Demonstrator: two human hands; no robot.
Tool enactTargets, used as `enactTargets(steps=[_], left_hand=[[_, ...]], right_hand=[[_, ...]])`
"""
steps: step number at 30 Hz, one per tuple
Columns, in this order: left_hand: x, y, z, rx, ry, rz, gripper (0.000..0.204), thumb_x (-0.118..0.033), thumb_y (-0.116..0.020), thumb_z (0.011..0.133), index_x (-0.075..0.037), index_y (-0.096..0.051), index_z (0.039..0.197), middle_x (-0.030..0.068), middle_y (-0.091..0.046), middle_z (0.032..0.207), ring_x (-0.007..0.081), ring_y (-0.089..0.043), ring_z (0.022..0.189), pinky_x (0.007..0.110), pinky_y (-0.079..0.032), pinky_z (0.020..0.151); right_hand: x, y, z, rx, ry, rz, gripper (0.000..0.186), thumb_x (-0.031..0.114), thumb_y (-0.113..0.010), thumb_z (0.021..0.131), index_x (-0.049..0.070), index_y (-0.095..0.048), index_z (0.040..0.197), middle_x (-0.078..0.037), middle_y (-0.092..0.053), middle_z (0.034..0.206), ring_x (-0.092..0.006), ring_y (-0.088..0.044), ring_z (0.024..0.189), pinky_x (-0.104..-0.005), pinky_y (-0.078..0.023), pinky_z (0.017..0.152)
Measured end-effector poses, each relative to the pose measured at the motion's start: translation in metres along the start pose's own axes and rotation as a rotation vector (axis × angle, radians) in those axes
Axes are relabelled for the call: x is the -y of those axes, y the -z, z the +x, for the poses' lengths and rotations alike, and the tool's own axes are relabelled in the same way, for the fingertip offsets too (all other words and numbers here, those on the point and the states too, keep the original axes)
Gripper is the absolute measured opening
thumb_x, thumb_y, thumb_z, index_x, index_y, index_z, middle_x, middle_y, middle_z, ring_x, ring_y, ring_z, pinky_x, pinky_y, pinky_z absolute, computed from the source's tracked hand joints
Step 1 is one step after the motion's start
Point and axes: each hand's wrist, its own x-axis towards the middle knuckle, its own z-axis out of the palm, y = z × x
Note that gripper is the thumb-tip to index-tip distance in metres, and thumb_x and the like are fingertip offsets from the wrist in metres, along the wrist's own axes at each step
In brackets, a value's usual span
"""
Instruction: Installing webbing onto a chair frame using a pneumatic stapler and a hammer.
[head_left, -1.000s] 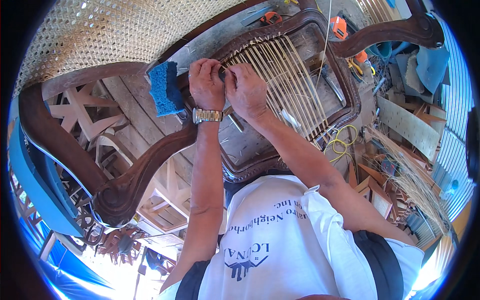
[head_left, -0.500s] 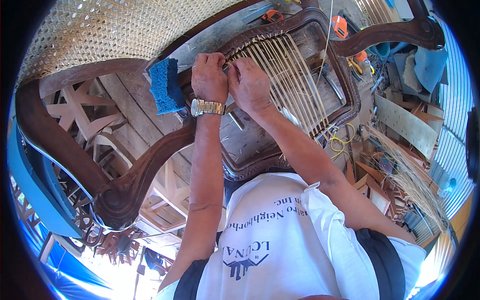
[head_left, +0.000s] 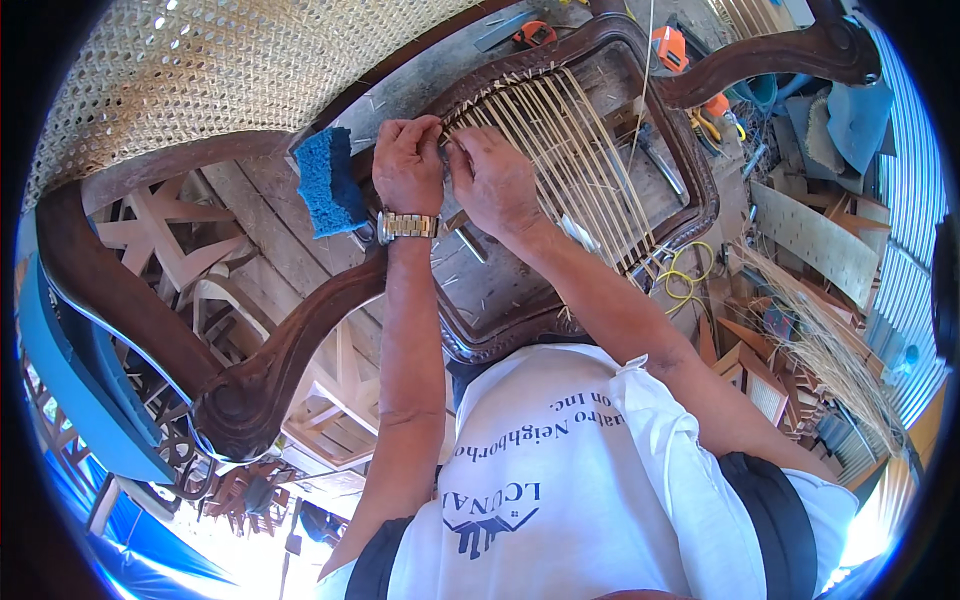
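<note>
My left hand (head_left: 408,170), with a gold-coloured watch (head_left: 408,227) on its wrist, is closed in a pinch at the far rail of a dark carved chair frame (head_left: 690,205). Close beside it, my right hand (head_left: 492,180) also pinches, thumb and fingertips together. The fingers hide whatever thin piece is between them. Pale cane strands (head_left: 590,165) run side by side across the frame's opening, from the far rail to the near one, to the right of my hands. A white bundle (head_left: 578,232) lies against the strands near my right forearm.
A blue sponge-like block (head_left: 328,182) rests on the frame left of my hands. Woven cane panelling (head_left: 200,75) fills the upper left. Metal tools (head_left: 662,165) lie under the strands; an orange tape measure (head_left: 668,47) is farther off. A yellow coil (head_left: 688,275) and loose cane (head_left: 815,345) are at right.
Both hands stay pinched at the far rail and have shifted slightly left and down in view. The right fingertips have drawn a little nearer the left hand. The strands look the same.
</note>
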Motion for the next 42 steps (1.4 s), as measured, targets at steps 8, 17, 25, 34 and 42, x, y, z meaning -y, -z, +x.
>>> enactTargets(steps=[8, 17, 25, 34, 42], left_hand=[[0.001, 0.002, 0.003, 0.027, 0.036, -0.026, 0.007, -0.011, -0.074, 0.083, -0.011, -0.074, 0.09, 0.0076, -0.062, 0.084, 0.0265, -0.063, 0.076, 0.038, -0.051, 0.066], [0.001, 0.002, 0.004, 0.067, -0.017, 0.052, 0.005, -0.01, -0.07, 0.086, -0.007, -0.071, 0.09, 0.0101, -0.063, 0.086, 0.0285, -0.063, 0.079, 0.039, -0.051, 0.07], [-0.006, 0.007, 0.008, 0.133, -0.027, 0.203, 0.007, -0.012, -0.066, 0.088, -0.011, -0.07, 0.094, 0.01, -0.062, 0.089, 0.0315, -0.063, 0.083, 0.042, -0.051, 0.072], [-0.009, 0.01, 0.009, 0.154, -0.013, 0.202, 0.005, -0.012, -0.068, 0.087, -0.012, -0.071, 0.091, 0.0094, -0.061, 0.084, 0.0311, -0.063, 0.077, 0.042, -0.05, 0.067], [-0.003, 0.002, -0.002, -0.015, -0.042, -0.007, 0.01, -0.009, -0.073, 0.084, -0.012, -0.073, 0.093, 0.0078, -0.062, 0.085, 0.027, -0.063, 0.077, 0.039, -0.051, 0.067]], right_hand=[[-0.004, -0.003, -0.004, -0.005, 0.073, 0.013, 0.01, 0.003, -0.064, 0.085, 0.001, -0.064, 0.095, -0.017, -0.066, 0.089, -0.0352, -0.066, 0.078, -0.0417, -0.054, 0.068], [-0.005, -0.008, -0.005, -0.018, 0.051, 0.044, 0.009, 0.001, -0.063, 0.084, -0.001, -0.062, 0.094, -0.017, -0.065, 0.087, -0.036, -0.065, 0.078, -0.0427, -0.053, 0.069], [-0.004, -0.01, -0.003, -0.02, 0.048, 0.046, 0.008, 0.001, -0.063, 0.084, -0.001, -0.063, 0.092, -0.017, -0.064, 0.086, -0.0361, -0.064, 0.078, -0.0428, -0.052, 0.069], [-0.003, -0.009, -0.001, -0.009, 0.063, 0.02, 0.007, 0.002, -0.064, 0.083, -0.001, -0.064, 0.09, -0.017, -0.065, 0.086, -0.0356, -0.065, 0.078, -0.0422, -0.053, 0.069], [-0.006, -0.008, -0.005, 0.032, 0.027, -0.055, 0.007, 0.006, -0.065, 0.083, 0.002, -0.065, 0.088, -0.014, -0.066, 0.085, -0.0339, -0.066, 0.075, -0.0412, -0.053, 0.066]])
